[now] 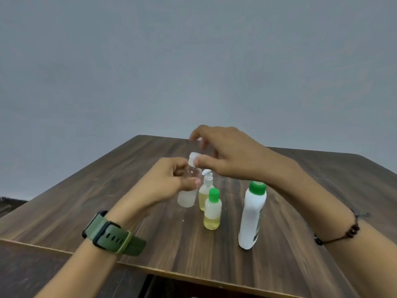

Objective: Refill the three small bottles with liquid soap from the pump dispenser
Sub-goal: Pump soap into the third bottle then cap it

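At the centre of the frame the left hand [171,181] wraps its fingers around a clear plastic bottle with a frosted lower half [187,195], held upright above the dark wood-grain tabletop [107,201]. The right hand [225,155] pinches the bottle's white cap [193,159] between thumb and fingers. Just right of it stands a small pump dispenser of yellow liquid [205,193], a small green-capped bottle with yellow liquid [212,210] in front of it, and further right a taller white bottle with a green cap [252,216].
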Demonstrator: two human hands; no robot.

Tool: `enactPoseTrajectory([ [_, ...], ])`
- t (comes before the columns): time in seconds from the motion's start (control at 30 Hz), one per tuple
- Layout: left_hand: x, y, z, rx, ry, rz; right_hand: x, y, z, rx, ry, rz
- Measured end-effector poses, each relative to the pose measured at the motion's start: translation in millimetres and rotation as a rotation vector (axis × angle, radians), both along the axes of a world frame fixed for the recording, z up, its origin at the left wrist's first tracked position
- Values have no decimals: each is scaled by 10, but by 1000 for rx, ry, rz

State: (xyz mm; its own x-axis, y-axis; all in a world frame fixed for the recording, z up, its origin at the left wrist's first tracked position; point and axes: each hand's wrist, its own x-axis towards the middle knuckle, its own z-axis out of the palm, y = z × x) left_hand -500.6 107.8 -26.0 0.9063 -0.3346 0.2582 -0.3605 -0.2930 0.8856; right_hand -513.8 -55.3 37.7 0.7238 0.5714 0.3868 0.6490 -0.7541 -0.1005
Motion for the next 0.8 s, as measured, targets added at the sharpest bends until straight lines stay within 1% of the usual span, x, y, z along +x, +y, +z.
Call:
enactPoseTrajectory([
  [0.03,-20,-3,-55,-12,2,-19,3,33,-41,-71,-46,-58],
  [0.1,-59,-27,-154,-21,16,-66,-17,95,-139,-163,-28,-83],
  [0.23,-96,-26,-302,-95,114,-154,-70,22,-273,-129,93,58],
  [0.3,-104,-14,-334,-74,134,-204,-96,-35,-343,-78,117,128],
  [0.4,-120,-39,-331,-70,157,-298,-130,-52,-501,90,55,190],
  [0.53,-84,-103,-320,-68,147,-313,-124,-71,-678,427,-44,268],
  [0.6,-71,-116,-302,-86,159,-356,-128,-67,-725,538,-47,275],
  [0.67,-73,-96,-281,-104,209,-455,-137,-54,-742,638,-1,281],
  [0.7,-67,-77,-283,-89,238,-493,-143,-51,-725,712,52,300],
  [0.77,-42,-31,-327,-15,259,-536,-167,-78,-641,873,168,366],
  [0.8,-34,-14,-368,9,261,-534,-176,-120,-583,906,202,389],
])
